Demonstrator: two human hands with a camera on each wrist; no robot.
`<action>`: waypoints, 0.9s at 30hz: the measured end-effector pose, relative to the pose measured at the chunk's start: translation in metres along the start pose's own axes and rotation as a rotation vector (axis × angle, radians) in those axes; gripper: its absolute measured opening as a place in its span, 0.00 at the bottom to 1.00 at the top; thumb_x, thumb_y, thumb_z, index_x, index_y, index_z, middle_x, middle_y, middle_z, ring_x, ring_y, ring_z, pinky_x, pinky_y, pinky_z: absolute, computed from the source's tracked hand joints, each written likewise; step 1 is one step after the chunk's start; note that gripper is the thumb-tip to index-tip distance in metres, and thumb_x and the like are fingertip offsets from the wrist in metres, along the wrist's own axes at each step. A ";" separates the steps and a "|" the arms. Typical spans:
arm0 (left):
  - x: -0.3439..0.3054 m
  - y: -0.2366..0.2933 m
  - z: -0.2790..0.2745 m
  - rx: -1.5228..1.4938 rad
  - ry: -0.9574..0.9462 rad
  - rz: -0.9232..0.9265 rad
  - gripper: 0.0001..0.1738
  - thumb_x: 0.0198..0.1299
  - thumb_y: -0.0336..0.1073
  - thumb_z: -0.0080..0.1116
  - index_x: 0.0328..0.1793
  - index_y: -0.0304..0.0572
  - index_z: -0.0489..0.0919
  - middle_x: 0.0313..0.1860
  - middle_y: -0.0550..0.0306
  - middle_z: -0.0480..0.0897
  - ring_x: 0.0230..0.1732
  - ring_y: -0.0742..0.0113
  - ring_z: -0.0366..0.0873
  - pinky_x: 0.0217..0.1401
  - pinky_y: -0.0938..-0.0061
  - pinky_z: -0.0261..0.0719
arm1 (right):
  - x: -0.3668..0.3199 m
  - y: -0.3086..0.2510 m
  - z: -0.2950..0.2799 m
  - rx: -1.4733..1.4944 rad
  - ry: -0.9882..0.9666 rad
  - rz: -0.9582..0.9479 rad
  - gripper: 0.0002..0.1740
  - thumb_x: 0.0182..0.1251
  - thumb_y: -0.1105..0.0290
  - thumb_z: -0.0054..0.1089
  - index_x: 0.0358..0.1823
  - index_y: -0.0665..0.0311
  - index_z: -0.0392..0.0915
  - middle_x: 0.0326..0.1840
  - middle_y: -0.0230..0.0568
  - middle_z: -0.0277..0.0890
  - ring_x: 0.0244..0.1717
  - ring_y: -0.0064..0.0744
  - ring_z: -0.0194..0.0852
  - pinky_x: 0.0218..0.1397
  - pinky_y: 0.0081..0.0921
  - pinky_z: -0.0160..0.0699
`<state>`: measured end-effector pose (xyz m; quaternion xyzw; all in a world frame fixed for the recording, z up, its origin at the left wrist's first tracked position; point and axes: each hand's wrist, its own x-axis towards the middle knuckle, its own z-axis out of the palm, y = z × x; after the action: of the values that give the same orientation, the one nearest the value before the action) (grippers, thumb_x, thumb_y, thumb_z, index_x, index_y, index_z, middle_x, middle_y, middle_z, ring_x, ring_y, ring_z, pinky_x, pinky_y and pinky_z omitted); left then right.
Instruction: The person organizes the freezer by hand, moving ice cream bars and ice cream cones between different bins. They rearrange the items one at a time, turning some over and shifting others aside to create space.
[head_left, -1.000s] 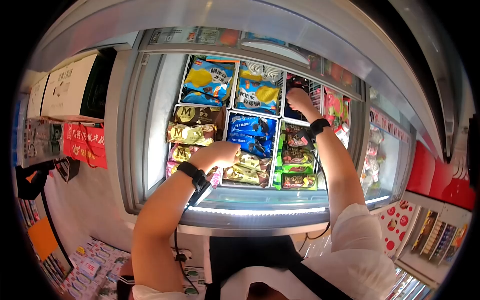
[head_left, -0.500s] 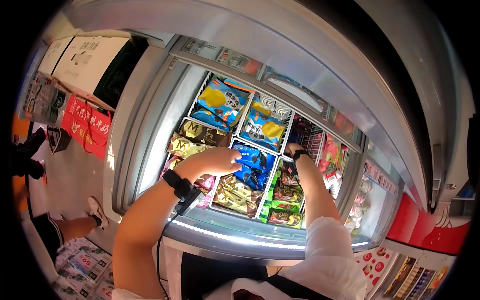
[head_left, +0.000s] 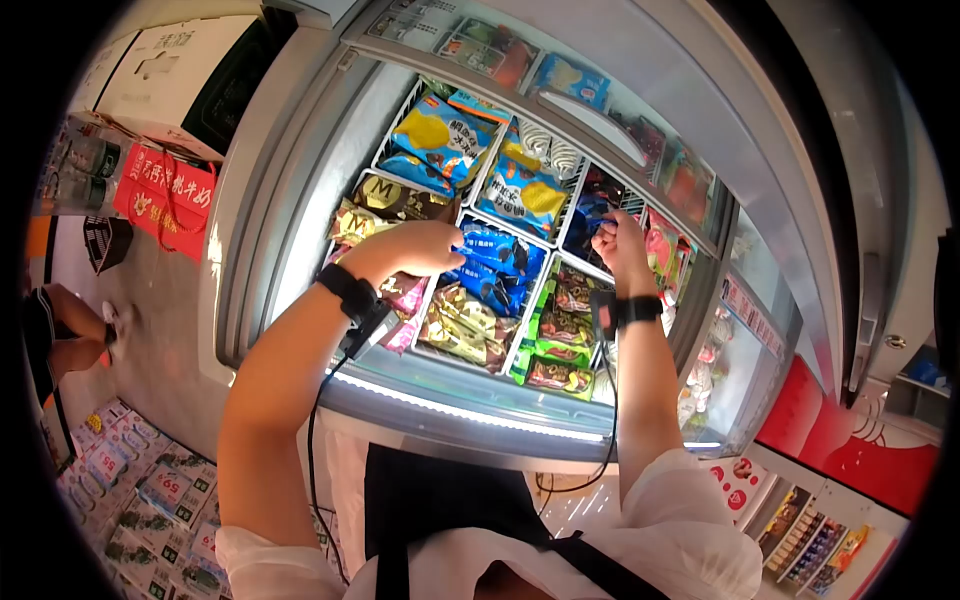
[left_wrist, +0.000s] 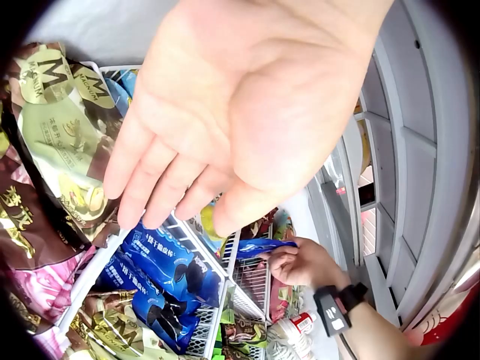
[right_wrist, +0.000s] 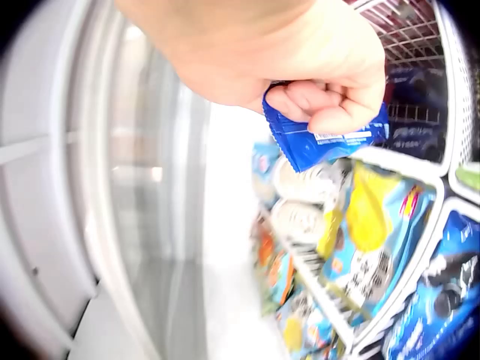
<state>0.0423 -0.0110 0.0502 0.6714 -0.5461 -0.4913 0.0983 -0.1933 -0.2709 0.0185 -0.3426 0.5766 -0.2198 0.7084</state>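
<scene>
My right hand (head_left: 622,245) pinches a small blue ice cream packet (right_wrist: 304,146) between thumb and curled fingers, over the dark wire basket at the back right of the freezer. In the left wrist view the blue packet (left_wrist: 259,246) sticks out from that hand. My left hand (left_wrist: 240,112) holds nothing; its fingers are extended and the palm shows. It hovers beside the blue ice cream packets (head_left: 495,262) in the middle basket. Magnum packs (head_left: 405,197) lie behind and left of it, with gold packs (head_left: 465,328) in front.
Light-blue packs (head_left: 445,138) and white-swirled cones (head_left: 548,148) fill the back baskets. Green packs (head_left: 550,355) lie front right. The freezer's metal rim (head_left: 480,440) runs along the front, a sliding glass lid behind. A red carton (head_left: 165,200) and another person's leg (head_left: 75,322) are at left.
My right hand reached down into the back right basket and has come up holding a blue packet. The left hand stays near the middle basket. The head view has tilted and shifted.
</scene>
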 end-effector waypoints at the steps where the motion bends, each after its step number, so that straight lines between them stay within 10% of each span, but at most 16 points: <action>1: 0.000 -0.002 0.000 -0.009 0.012 0.006 0.24 0.66 0.47 0.50 0.60 0.35 0.73 0.54 0.44 0.79 0.55 0.50 0.77 0.57 0.63 0.73 | -0.021 0.004 0.005 -0.156 0.064 -0.092 0.04 0.57 0.69 0.55 0.30 0.61 0.71 0.14 0.28 0.57 0.15 0.20 0.56 0.20 0.25 0.65; 6: -0.005 -0.002 -0.008 -0.049 0.062 0.034 0.25 0.66 0.47 0.51 0.60 0.35 0.74 0.55 0.45 0.79 0.55 0.52 0.77 0.57 0.65 0.74 | -0.120 0.000 0.015 -0.413 -0.314 -0.154 0.12 0.53 0.71 0.51 0.39 0.67 0.75 0.23 0.38 0.76 0.17 0.23 0.70 0.18 0.19 0.65; 11: -0.007 -0.004 -0.003 -0.026 0.067 0.012 0.25 0.66 0.47 0.51 0.61 0.36 0.73 0.55 0.45 0.79 0.56 0.52 0.77 0.57 0.66 0.74 | -0.073 0.059 0.017 -0.993 -0.578 0.023 0.13 0.55 0.69 0.53 0.38 0.69 0.76 0.25 0.39 0.76 0.24 0.28 0.76 0.26 0.24 0.72; 13: -0.009 -0.002 -0.003 -0.002 0.058 0.002 0.25 0.66 0.47 0.51 0.61 0.36 0.73 0.56 0.46 0.79 0.56 0.52 0.77 0.57 0.66 0.74 | -0.073 0.066 0.034 -1.747 -0.297 -0.482 0.20 0.55 0.62 0.63 0.47 0.63 0.77 0.36 0.43 0.78 0.39 0.39 0.78 0.41 0.34 0.77; 17: -0.009 -0.001 -0.004 -0.004 0.051 0.032 0.25 0.66 0.47 0.50 0.60 0.35 0.73 0.55 0.45 0.80 0.55 0.52 0.78 0.57 0.66 0.74 | -0.103 0.067 0.052 -1.940 -0.266 -1.072 0.39 0.48 0.58 0.72 0.63 0.57 0.68 0.59 0.41 0.67 0.61 0.40 0.64 0.56 0.37 0.70; 19: -0.004 -0.005 0.002 -0.019 0.079 0.030 0.24 0.66 0.46 0.51 0.60 0.35 0.74 0.54 0.45 0.80 0.55 0.52 0.78 0.56 0.66 0.74 | -0.091 0.082 0.061 -1.753 -0.516 -1.153 0.37 0.55 0.59 0.68 0.67 0.53 0.65 0.54 0.43 0.69 0.53 0.40 0.70 0.51 0.38 0.73; 21: -0.005 -0.002 0.001 -0.002 0.049 0.029 0.23 0.65 0.46 0.51 0.58 0.36 0.75 0.52 0.45 0.81 0.53 0.52 0.79 0.55 0.65 0.75 | -0.096 0.090 0.070 -1.745 -0.637 -0.577 0.35 0.59 0.63 0.64 0.69 0.52 0.63 0.47 0.45 0.69 0.47 0.40 0.72 0.45 0.35 0.76; 27: 0.008 -0.013 0.012 -0.029 0.019 0.108 0.22 0.63 0.46 0.52 0.54 0.37 0.77 0.46 0.44 0.82 0.47 0.46 0.79 0.50 0.60 0.76 | -0.080 0.152 0.059 -1.834 -0.578 -0.968 0.36 0.55 0.75 0.59 0.69 0.58 0.62 0.39 0.48 0.66 0.39 0.46 0.67 0.37 0.38 0.71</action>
<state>0.0412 -0.0079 0.0309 0.6441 -0.5734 -0.4867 0.1395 -0.1679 -0.0989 -0.0347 -0.9740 0.1354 0.1286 0.1285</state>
